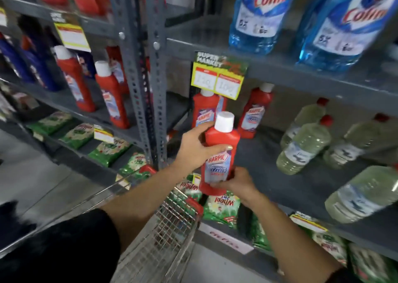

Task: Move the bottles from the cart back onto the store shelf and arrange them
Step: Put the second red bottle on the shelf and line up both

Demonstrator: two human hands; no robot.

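Head view: both hands clamp upright red bottle [220, 153], left hand [195, 148] at shoulder, right hand [235, 180] at base; shelf [269, 153] gap lies just beyond.

Grey metal shelf [254, 153] before me carries two red Harpic bottles [204, 110] and pale-green liquid bottles [305, 147].
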